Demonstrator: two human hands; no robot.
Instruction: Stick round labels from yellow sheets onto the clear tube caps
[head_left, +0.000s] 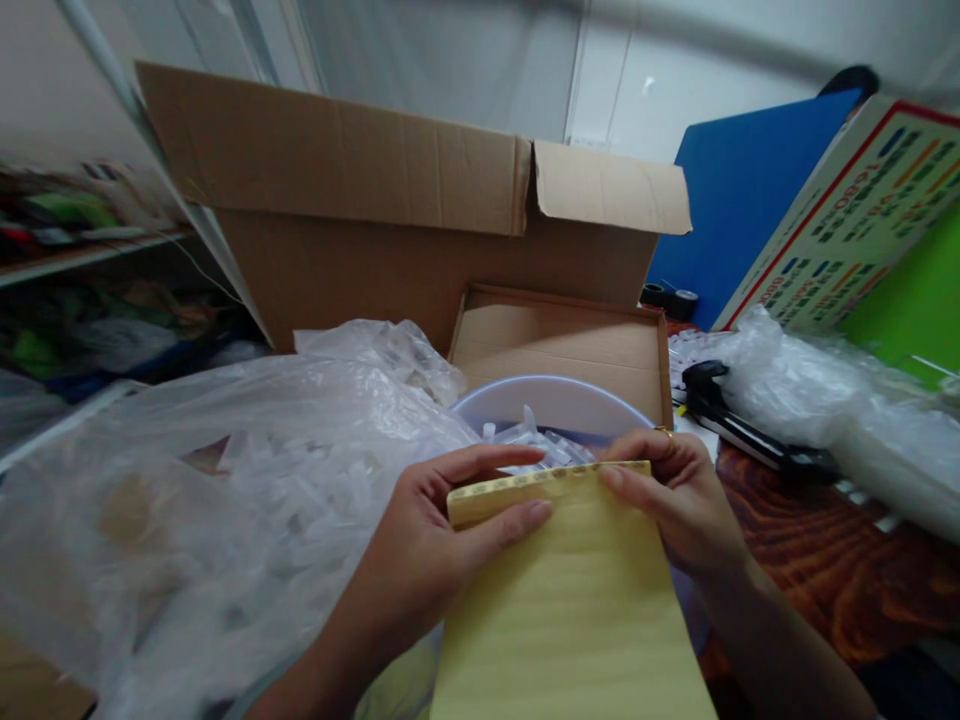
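Both hands grip a yellow padded envelope (pixel 570 600) near its upper edge, where a patterned strip runs along the top. My left hand (pixel 442 540) pinches the left part, thumb on the near face and fingers behind. At the right corner, my right hand (pixel 667 490) holds the edge between thumb and fingers; a ring is on one finger. Just behind the envelope stands a pale round tub (pixel 555 392) with small clear plastic pieces (pixel 536 435) inside. The envelope hides most of the tub.
A large clear plastic bag (pixel 300 480) of whitish pieces spreads at the left. Behind stand a cardboard box (pixel 360 260) and a shallow cardboard tray (pixel 555 340). To the right lie a black stapler-like tool (pixel 750 430), bubble wrap (pixel 810 380) and a wood-grained table (pixel 810 570).
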